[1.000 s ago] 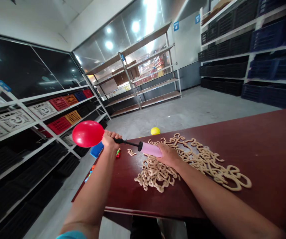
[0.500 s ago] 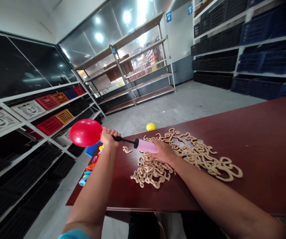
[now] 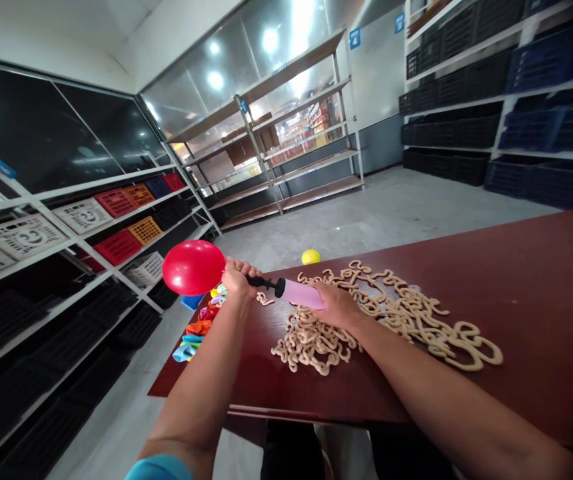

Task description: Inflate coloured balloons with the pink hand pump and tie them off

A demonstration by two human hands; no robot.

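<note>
A balloon pump (image 3: 296, 294) with a pink barrel and black end pieces is held between my two hands above the table. My left hand (image 3: 239, 277) is closed around the black end of the pump, at the neck of an inflated red balloon (image 3: 194, 267). The balloon sticks out to the left of that hand. My right hand (image 3: 336, 306) grips the pink barrel near its other end. Below and beyond my right hand lies a pile of curly beige strands (image 3: 316, 340), which look like thin twisted balloons.
Several colourful uninflated balloons (image 3: 199, 327) lie along the left edge of the dark red table (image 3: 531, 300). A yellow balloon (image 3: 311, 257) shows beyond the far edge. Shelves with crates (image 3: 116, 202) stand at the left, others with dark crates (image 3: 541, 127) at the right.
The black rod between my left hand and the pink barrel looks a little shorter. The view has shifted, so everything sits further right. The red balloon stays about the same size.
</note>
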